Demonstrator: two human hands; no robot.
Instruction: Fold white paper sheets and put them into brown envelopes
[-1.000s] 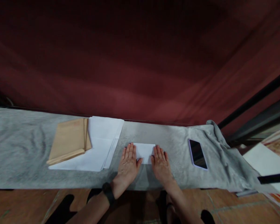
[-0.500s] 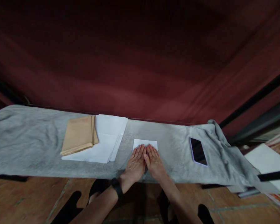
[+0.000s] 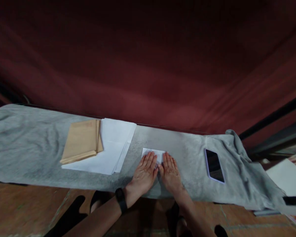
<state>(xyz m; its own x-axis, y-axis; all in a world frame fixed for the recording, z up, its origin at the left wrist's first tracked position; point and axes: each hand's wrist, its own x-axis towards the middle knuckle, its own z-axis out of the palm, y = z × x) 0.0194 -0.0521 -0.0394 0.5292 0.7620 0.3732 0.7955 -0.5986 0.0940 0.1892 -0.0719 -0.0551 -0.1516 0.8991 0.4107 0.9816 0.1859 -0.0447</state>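
Observation:
A small white piece of paper [image 3: 160,154], seemingly folded, lies on the grey cloth in front of me. My left hand [image 3: 145,171] rests flat on its left part, fingers stretched out and pointing away from me. Over its right edge lies my right hand [image 3: 170,171], also flat with the fingers extended. A narrow strip of the paper shows between the two hands and beyond the fingertips; the near part is hidden under them. Neither hand grips anything.
Left of my hands, brown paper envelopes [image 3: 80,138] lie partly on top of white paper sheets [image 3: 115,141]. A phone with a purple case [image 3: 214,165] is on the right. Grey cloth [image 3: 187,164] covers the narrow table, and a dark red curtain-like surface [image 3: 148,92] rises behind.
My hands have moved apart, the right one sliding to the right across the paper, so more of it shows between them. The view has tilted slightly.

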